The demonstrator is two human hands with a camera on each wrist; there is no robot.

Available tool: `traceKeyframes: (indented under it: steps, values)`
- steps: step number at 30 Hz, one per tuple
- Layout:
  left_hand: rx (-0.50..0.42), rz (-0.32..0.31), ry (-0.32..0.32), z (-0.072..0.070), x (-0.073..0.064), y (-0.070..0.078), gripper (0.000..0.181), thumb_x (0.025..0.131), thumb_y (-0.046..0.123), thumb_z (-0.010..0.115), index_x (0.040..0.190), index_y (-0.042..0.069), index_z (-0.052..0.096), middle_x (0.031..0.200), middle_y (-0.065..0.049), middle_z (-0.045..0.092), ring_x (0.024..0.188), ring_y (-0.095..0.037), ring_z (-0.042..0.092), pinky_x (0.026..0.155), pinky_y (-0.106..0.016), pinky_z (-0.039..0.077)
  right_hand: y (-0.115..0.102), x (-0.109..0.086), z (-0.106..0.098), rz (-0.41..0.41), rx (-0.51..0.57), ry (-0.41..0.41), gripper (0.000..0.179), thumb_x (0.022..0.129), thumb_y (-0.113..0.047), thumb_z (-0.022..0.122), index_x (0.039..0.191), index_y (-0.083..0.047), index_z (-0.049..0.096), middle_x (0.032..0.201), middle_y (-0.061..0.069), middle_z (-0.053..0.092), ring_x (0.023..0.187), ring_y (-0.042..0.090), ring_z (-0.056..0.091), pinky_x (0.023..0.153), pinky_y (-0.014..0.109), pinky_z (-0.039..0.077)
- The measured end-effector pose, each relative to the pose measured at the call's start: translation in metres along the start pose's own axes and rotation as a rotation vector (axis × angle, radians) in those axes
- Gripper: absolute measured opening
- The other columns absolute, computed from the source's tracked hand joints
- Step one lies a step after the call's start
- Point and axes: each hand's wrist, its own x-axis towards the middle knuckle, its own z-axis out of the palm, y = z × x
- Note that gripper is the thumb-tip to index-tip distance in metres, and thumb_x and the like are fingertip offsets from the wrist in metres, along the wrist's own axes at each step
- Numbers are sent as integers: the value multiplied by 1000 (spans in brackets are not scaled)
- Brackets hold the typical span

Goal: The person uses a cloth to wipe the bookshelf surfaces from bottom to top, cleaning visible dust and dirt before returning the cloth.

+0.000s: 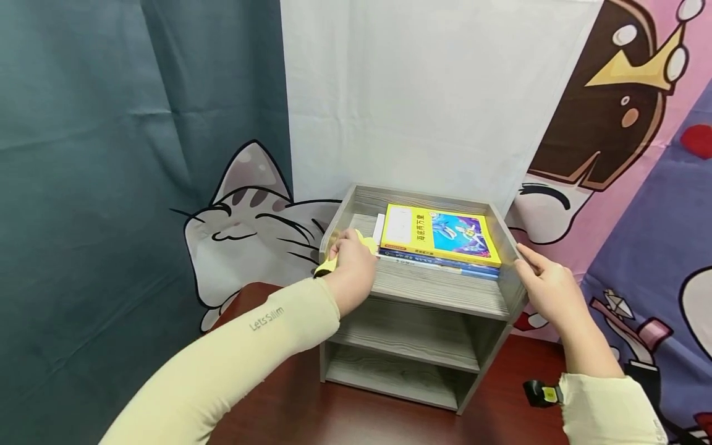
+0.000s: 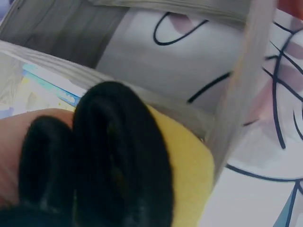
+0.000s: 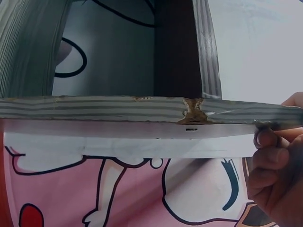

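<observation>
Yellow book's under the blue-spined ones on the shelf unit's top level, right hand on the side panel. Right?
No: the head view shows the yellow book on top of the blue-spined books. Top level of the shelf unit and right hand on its side panel: correct.

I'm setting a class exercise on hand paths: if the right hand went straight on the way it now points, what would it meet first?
The right side panel of the shelf unit, which the right hand grips. Beyond that, probably the yellow book, though depth is unclear.
</observation>
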Motion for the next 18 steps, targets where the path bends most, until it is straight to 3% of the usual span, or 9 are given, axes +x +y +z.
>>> traceKeyframes:
  steps: [11, 15, 18]
  values:
    - [21, -8, 41, -20, 6, -19, 22, 88, 14, 49, 106, 16, 61, 95, -2, 55, 80, -30, 37, 51, -29, 36, -1, 0, 1, -26, -13, 12, 53, 97, -34, 34, 141, -6, 38, 64, 9, 49, 55, 20, 41, 42, 30, 32]
    - [90, -4, 34, -19, 8, -13, 31, 87, 11, 45, 113, 17, 60, 109, -5, 56, 89, -35, 40, 51, -30, 34, -1, -1, 0, -14, -18, 5, 53, 97, -35, 33, 141, -6, 37, 65, 13, 50, 55, 21, 41, 42, 31, 32]
    - [148, -6, 22, -10, 8, -2, 43, 90, 11, 42, 128, 27, 53, 125, -5, 53, 101, -40, 42, 51, -30, 34, 0, -1, 1, -13, -14, 5, 54, 97, -35, 33, 141, -5, 37, 83, 24, 58, 62, 25, 46, 43, 31, 33]
